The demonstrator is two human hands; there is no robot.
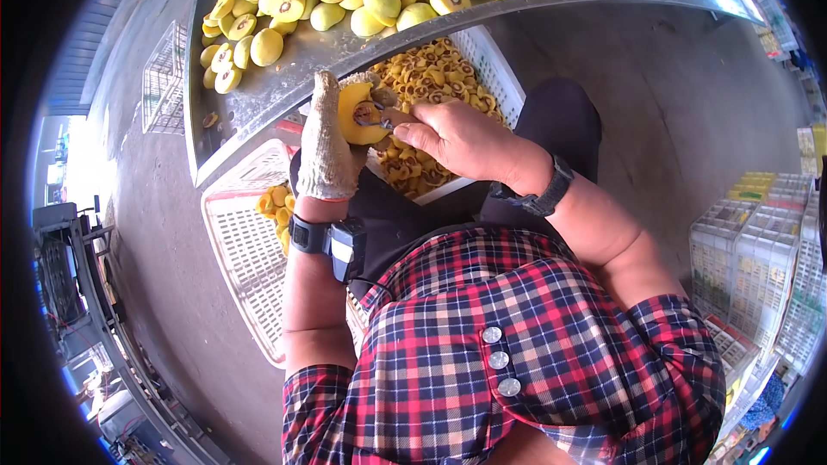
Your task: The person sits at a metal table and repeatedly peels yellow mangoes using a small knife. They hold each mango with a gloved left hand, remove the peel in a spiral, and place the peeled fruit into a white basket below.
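My left hand (pixel 326 142), in a knitted work glove, holds a yellow peach-like fruit half (pixel 352 123) with its cut face toward my right. My bare right hand (pixel 452 135) grips a small metal coring tool with a looped end (pixel 369 113). That loop sits at the brown pit hollow of the fruit half; how deep it goes I cannot tell. Just beyond both hands, a white plastic crate (pixel 494 71) is heaped with cut-out fruit cores (pixel 429 74). Several halved fruits (pixel 381 3) lie piled on the metal table (pixel 284 87) ahead.
A pale plastic basket (pixel 249 271) with cored fruit pieces (pixel 278 206) stands at my left, partly behind my forearm. Another crate (pixel 165 84) is on the floor beyond it. Stacked crates (pixel 743 258) rise at the right. The table's metal edge (pixel 387 35) runs close to my left hand.
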